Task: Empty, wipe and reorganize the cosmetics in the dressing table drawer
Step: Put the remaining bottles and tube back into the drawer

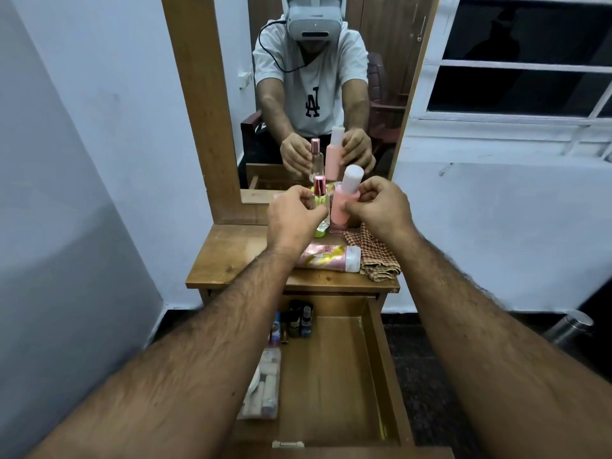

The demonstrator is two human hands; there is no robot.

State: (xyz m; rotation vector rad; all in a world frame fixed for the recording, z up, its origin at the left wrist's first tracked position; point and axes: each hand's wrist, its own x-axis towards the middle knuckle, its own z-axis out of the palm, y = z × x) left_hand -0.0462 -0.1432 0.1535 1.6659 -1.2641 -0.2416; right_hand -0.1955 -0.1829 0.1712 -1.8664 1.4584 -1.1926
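My left hand (pixel 291 215) grips a clear perfume bottle (pixel 320 207) with a pink metallic cap and yellow-green liquid at its base. My right hand (pixel 377 202) holds a pink bottle (pixel 341 210) with a white cap. Both bottles stand upright at the back of the wooden dressing table top (pixel 231 253), close to the mirror. A pink and yellow tube (pixel 331 258) lies on its side in front of them. The drawer (pixel 337 369) below is pulled out. Small dark bottles (pixel 299 321) and a clear pouch (pixel 265 385) of items sit along its left side.
A checked cloth (pixel 374 256) lies bunched at the right of the table top. The mirror (pixel 314 94) shows a seated person wearing a headset. A white wall is on the left, a window (pixel 516 61) on the right, and a steel bin (pixel 569 327) on the floor.
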